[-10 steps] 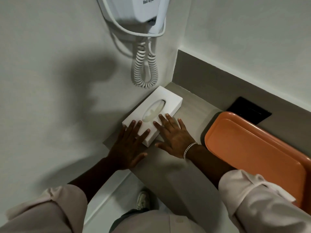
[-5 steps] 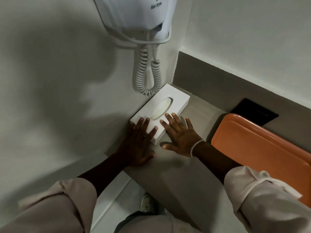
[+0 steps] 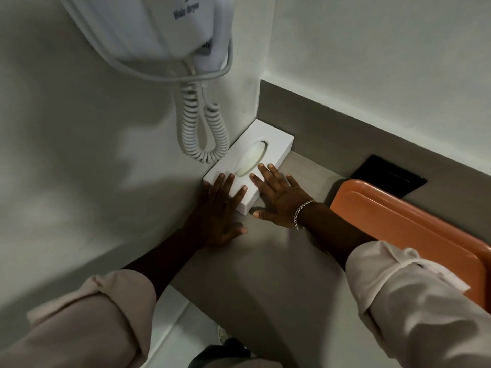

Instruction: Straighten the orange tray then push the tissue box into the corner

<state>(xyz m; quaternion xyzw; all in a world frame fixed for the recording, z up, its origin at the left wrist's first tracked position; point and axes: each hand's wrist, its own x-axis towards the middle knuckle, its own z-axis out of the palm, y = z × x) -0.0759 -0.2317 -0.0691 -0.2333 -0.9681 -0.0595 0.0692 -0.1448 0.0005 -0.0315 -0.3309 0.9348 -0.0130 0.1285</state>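
Both flat, open hands are pressing the tissue box: left hand, right hand. Its long axis is pointing toward 1 o'clock, into the corner.

Both arms reach forward, sleeves rolled to the forearm. The left hand lies flat, fingers spread and extended, thumb splayed to its right. The right hand (a chain bracelet at its wrist) is likewise flat and open, just beside the left, thumb pointing toward it.
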